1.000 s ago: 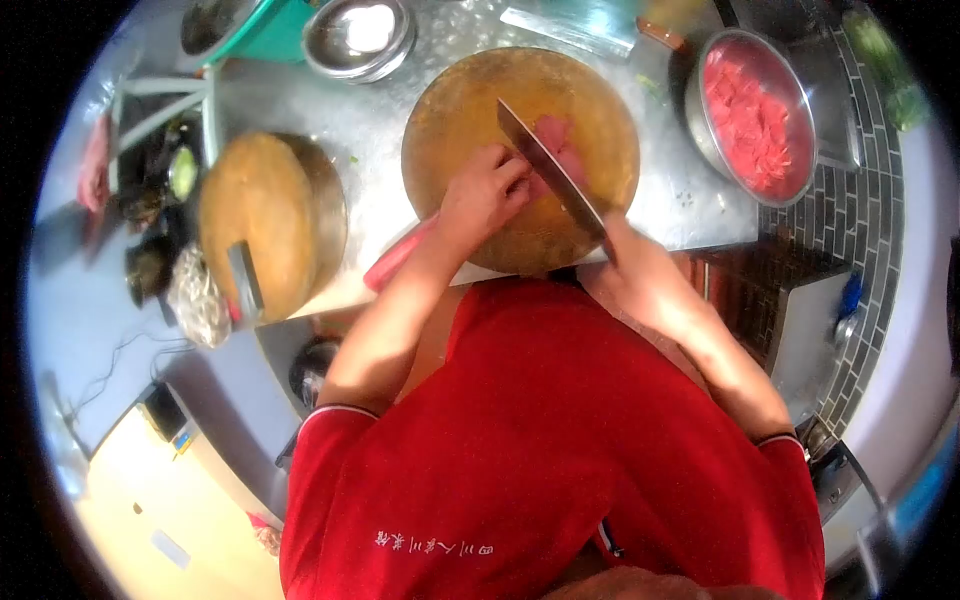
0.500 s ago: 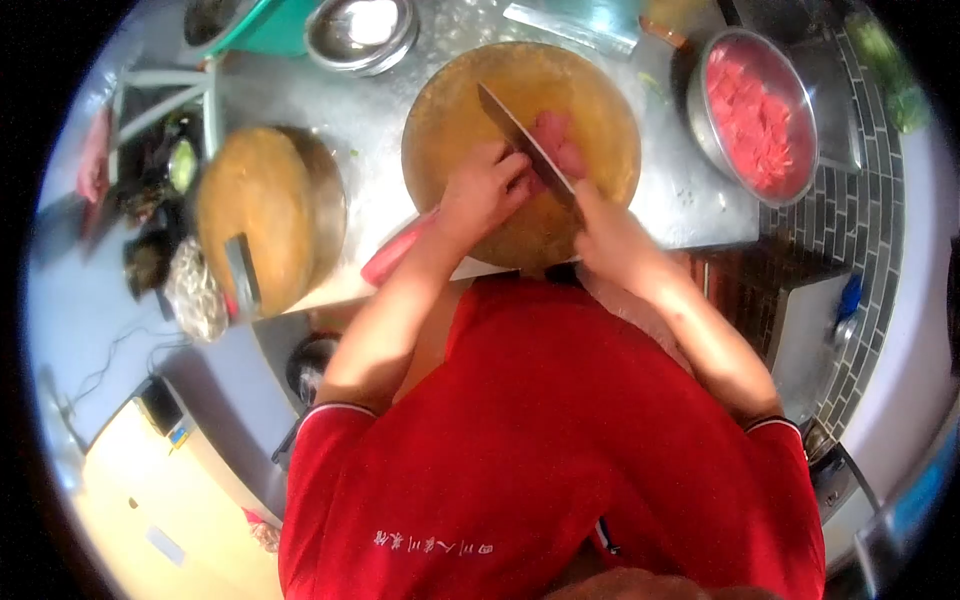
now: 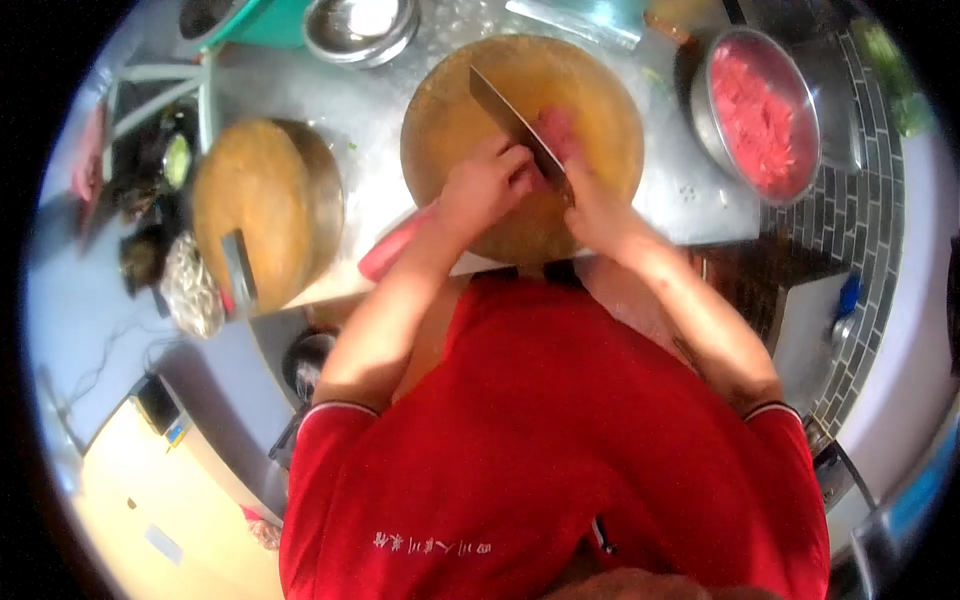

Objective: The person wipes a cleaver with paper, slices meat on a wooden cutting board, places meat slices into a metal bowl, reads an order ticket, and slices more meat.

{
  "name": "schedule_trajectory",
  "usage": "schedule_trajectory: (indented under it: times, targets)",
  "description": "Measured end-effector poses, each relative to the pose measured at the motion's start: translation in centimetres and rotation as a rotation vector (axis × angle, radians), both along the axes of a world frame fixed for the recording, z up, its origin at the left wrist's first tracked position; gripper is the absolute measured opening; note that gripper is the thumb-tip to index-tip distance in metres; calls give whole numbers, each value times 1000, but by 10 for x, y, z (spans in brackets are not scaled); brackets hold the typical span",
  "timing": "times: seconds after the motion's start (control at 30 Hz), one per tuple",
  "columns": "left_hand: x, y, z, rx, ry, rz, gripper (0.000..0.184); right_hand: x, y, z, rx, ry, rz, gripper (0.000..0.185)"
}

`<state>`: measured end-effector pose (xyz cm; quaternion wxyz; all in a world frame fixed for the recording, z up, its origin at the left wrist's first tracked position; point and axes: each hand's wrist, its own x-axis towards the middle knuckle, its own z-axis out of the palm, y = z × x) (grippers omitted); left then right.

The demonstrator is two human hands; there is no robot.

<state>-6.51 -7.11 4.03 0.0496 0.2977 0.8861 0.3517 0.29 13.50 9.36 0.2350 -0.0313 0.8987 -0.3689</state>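
Observation:
My right hand (image 3: 600,212) is wrapped around the handle of a broad-bladed cleaver (image 3: 500,108). The blade slants across a round wooden chopping board (image 3: 440,110), its tip pointing away and to the left. Just left of the blade, the curled fingers of my left hand (image 3: 485,188) press on a piece of raw meat (image 3: 536,181), mostly hidden by the fingers. Cut pink meat (image 3: 556,124) lies on the board at the right side of the blade. Under my left forearm, a longer pink-red piece (image 3: 392,247) lies at the counter's front edge, partly covered.
A metal bowl (image 3: 812,150) of sliced red meat stands at the right. On the left is a second thick round board (image 3: 255,200) with a dark-handled object (image 3: 239,268) on it. Metal bowls (image 3: 360,52) sit at the back of the metal counter (image 3: 375,150).
My right hand and the cleaver have shifted slightly away from my body and to the left. The cut meat beyond the blade is now more covered. My left hand stays nearly in place.

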Motion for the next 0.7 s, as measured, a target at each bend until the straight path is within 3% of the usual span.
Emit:
schedule_trajectory:
  times: [0.27,0.37,0.4,0.47,0.7]
  targets:
    - [-6,-1,-5,15,111,-48,23,51,39,103,57,-267,50,40]
    - [-3,0,0,2,53,-23,21,43,31,36,-59,17,12,42]
    - [-2,0,1,-4,28,-5,20,23,15,20,-47,-85,-78,39]
    - [1,-1,-5,26,53,2,20,-9,-3,-20,-3,46,38,35]
    - [-1,-1,0,-45,112,-54,22,-7,9,-9,-66,83,-37,32]
